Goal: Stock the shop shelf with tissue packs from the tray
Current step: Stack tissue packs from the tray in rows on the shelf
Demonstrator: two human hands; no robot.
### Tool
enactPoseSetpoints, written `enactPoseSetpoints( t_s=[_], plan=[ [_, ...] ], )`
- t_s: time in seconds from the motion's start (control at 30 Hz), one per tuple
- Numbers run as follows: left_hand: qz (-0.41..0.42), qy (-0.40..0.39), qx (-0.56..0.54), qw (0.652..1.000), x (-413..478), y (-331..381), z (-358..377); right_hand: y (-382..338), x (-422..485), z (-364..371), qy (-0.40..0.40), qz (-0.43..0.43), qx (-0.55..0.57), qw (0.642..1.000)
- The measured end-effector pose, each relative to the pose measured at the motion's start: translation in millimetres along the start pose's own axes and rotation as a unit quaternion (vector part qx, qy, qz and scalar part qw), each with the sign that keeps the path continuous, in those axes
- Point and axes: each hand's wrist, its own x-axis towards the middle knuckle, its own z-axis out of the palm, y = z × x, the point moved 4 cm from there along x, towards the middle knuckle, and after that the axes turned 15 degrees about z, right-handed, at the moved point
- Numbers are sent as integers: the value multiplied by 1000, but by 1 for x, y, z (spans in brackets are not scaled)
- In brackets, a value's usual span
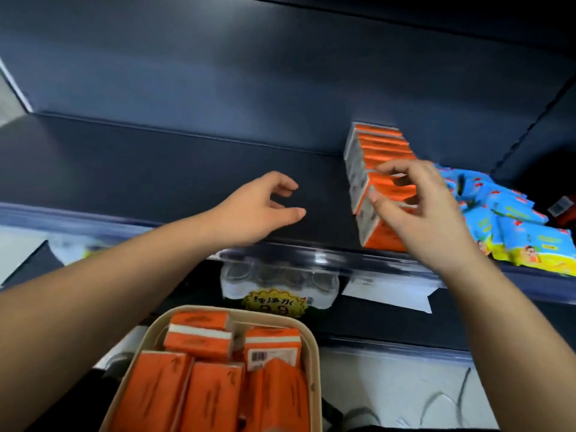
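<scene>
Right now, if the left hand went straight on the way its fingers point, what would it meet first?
Probably the grey side of the row of orange tissue packs. The left hand points rightward over bare shelf, nothing lying between. Depth is unclear from one view.

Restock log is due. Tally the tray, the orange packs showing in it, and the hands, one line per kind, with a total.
Tray: 1
Orange tissue packs showing in the tray: 6
Hands: 2 (left hand free, right hand pinching the shelf row)
Total: 9
The shelf row and the blue packs are too blurred to count.
</scene>
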Motion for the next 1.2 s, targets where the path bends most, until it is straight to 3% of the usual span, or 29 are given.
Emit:
enactPoseSetpoints(
  t_s=[0.2, 0.37, 0.47, 0.57, 0.67, 0.83, 1.07, 1.2],
  plan=[
    [36, -4, 5, 999, -68, -32, -23, -41, -40, 88, -123, -13, -14, 992],
    [-7, -18, -14, 1000, -129, -91, -3, -43, -90, 165, -229, 8, -29, 973],
    [-35, -70, 49, 996, -155, -127, 4, -30, -120, 203, -310, 44, -83, 946],
    [-65, -150, 177, 971, -175, -165, 8, -8, -148, 232, -368, 111, -129, 914],
    [-99, -179, 230, 951, -186, -186, 10, 11, -171, 246, -380, 172, -136, 898],
    [-85, -187, 264, 942, -187, -190, 22, 37, -204, 256, -352, 288, -214, 864],
    [-97, -174, 268, 943, -186, -197, 27, 37, -229, 266, -308, 272, -286, 866],
    [-139, -149, 286, 936, -190, -202, 28, 43, -242, 272, -344, 295, -348, 820]
  ],
)
